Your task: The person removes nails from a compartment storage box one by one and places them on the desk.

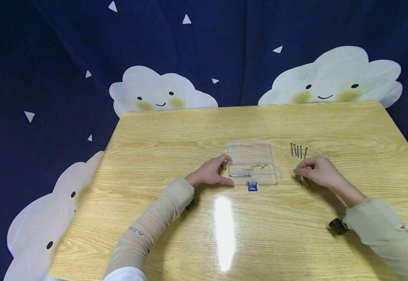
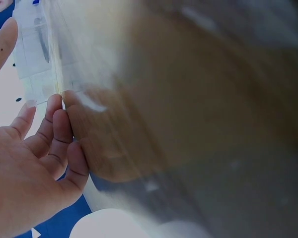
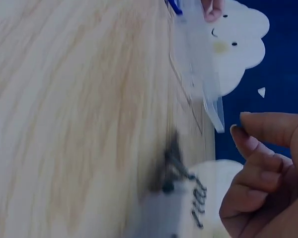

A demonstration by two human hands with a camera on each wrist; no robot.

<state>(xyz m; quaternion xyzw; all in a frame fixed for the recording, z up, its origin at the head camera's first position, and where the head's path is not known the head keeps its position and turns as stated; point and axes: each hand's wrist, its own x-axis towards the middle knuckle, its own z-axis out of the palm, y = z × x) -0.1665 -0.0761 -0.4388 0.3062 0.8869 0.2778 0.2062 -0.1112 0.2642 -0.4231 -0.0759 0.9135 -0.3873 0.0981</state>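
A clear plastic box (image 1: 249,151) lies with its lid folded back and its blue latch (image 1: 252,186) toward me. Two long silver screws (image 1: 240,175) and several smaller screws (image 1: 260,166) lie in its tray. My left hand (image 1: 211,170) holds the box's left end, thumb at the front corner and fingers by the hinge. My right hand (image 1: 318,171) hovers right of the box, thumb and index fingertips close together with nothing visible between them. Dark screws (image 1: 298,151) lie in a row beyond it, and others (image 3: 174,168), blurred, lie below it.
The wooden table (image 1: 176,136) carries the box and screws. A dark blue curtain (image 1: 225,39) with smiling white clouds hangs behind and to the left. Black wrist cameras (image 1: 338,226) sit under the sleeves. A bright reflection crosses the table in front of the box.
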